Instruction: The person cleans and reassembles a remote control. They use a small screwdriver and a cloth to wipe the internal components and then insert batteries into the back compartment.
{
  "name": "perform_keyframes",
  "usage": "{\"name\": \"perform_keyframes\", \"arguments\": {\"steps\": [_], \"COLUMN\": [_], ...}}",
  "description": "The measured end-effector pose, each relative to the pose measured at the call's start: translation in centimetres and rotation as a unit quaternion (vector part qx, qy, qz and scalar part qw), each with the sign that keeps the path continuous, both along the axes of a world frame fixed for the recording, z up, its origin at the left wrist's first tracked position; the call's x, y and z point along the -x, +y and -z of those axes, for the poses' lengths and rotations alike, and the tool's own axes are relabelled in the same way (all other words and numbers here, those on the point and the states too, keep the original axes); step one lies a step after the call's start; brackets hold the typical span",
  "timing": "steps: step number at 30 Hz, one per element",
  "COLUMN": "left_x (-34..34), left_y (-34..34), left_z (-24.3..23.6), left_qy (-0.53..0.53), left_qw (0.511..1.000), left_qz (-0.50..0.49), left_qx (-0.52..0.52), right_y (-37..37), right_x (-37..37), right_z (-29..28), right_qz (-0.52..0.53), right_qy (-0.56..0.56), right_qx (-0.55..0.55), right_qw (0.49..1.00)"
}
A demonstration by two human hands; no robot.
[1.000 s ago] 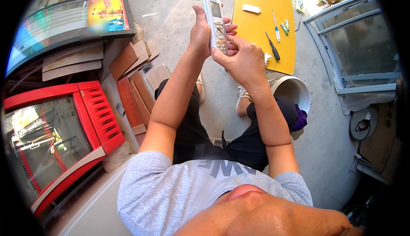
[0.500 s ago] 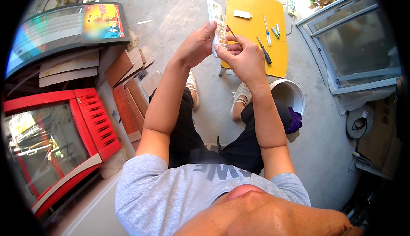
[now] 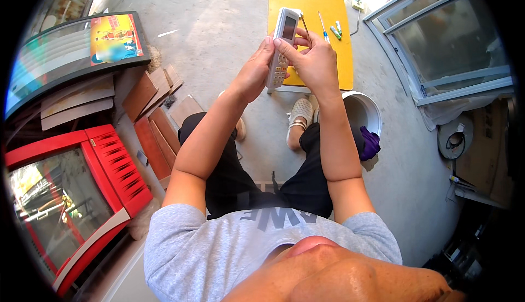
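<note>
Both my hands hold a white remote control [image 3: 278, 69] upright in front of me, its grey screen and rows of buttons facing me. My left hand [image 3: 255, 68] is closed on its left side, thumb along the edge. My right hand [image 3: 314, 61] pinches the right side, thumb near the screen. A thin dark rod [image 3: 304, 24] sticks up from my right fingers; its other end is hidden. On the yellow table [image 3: 339, 67] beyond lie a screwdriver [image 3: 324, 27] with a blue-and-clear handle and two green-and-white batteries [image 3: 335, 32]. A small white piece [image 3: 297, 12] shows partly behind the remote.
A white bucket [image 3: 373, 110] with a purple cloth [image 3: 370, 143] stands beside my right leg. Wooden boards [image 3: 158, 138] and a red glass-fronted cabinet [image 3: 117, 165] are at left. Framed glass panels [image 3: 454, 45] lean at right.
The remote control has turned in my hands and now shows its screen and buttons. It has come slightly lower. The table has shifted left in view, and my right hand now covers the dark-handled screwdriver.
</note>
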State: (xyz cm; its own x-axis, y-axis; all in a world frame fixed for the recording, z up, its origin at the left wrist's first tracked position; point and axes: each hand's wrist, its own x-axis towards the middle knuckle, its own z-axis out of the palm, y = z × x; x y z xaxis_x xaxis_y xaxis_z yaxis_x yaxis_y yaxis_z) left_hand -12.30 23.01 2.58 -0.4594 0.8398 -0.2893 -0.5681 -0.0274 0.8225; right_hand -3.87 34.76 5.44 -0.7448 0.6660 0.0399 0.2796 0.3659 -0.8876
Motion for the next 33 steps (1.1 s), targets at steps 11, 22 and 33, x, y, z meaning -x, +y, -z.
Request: {"name": "perform_keyframes", "arguments": {"steps": [11,22,33], "left_x": [-1.4,-1.8,0.4], "left_y": [0.7,0.8,-1.5], "left_z": [0.6,0.6,-2.3], "left_qy": [0.183,0.188,0.331], "left_qw": [0.982,0.98,0.942], "left_qz": [-0.055,-0.062,0.01], "left_qx": [-0.013,-0.01,0.058], "right_y": [-0.3,0.0,3.4], "right_x": [0.2,0.1,-1.4], "right_z": [-0.3,0.5,-1.2], "right_qz": [0.017,0.03,-0.075], "right_qy": [0.013,0.0,0.142], "right_qx": [-0.004,-0.052,-0.023], "right_qw": [1.0,0.998,0.987]}}
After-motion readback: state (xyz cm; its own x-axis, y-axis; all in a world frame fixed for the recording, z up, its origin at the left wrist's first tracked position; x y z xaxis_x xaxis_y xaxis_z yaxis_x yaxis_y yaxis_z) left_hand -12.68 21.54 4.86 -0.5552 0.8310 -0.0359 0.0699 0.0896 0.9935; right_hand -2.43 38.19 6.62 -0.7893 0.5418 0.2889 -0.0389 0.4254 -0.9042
